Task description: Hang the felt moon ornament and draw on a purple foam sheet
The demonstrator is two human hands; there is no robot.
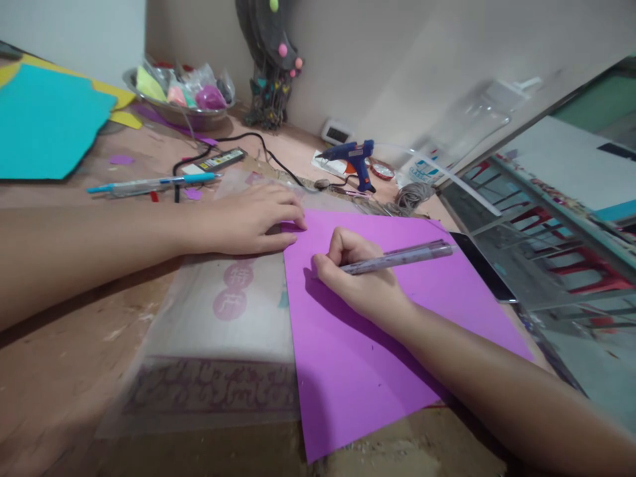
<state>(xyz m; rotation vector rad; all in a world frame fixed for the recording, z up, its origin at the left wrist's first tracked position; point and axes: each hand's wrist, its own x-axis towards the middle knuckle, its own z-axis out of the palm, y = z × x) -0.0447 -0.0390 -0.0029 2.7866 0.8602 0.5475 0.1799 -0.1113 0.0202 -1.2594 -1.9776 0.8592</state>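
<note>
A purple sheet [348, 371] lies at a slant on the table, partly over a translucent printed plastic bag [199, 344]. My right hand [365, 275] rests on the sheet with its fingers closed around a pen [422, 253]. The pen's back end points right; its tip is hidden behind my fingers. Flat across the bag and the sheet's upper left edge lies my left hand [258, 218], fingers spread and fingertips touching the sheet. Small dark marks show on the purple surface below my right wrist.
Behind the hands stand a blue glue gun [355, 162], a bundle of grey cord [412, 197] and a metal bowl [186, 116] of bagged coloured material. A light-blue pen [154, 184] and turquoise sheet [50, 126] lie left. A dark phone-like slab [481, 268] lies at the right edge.
</note>
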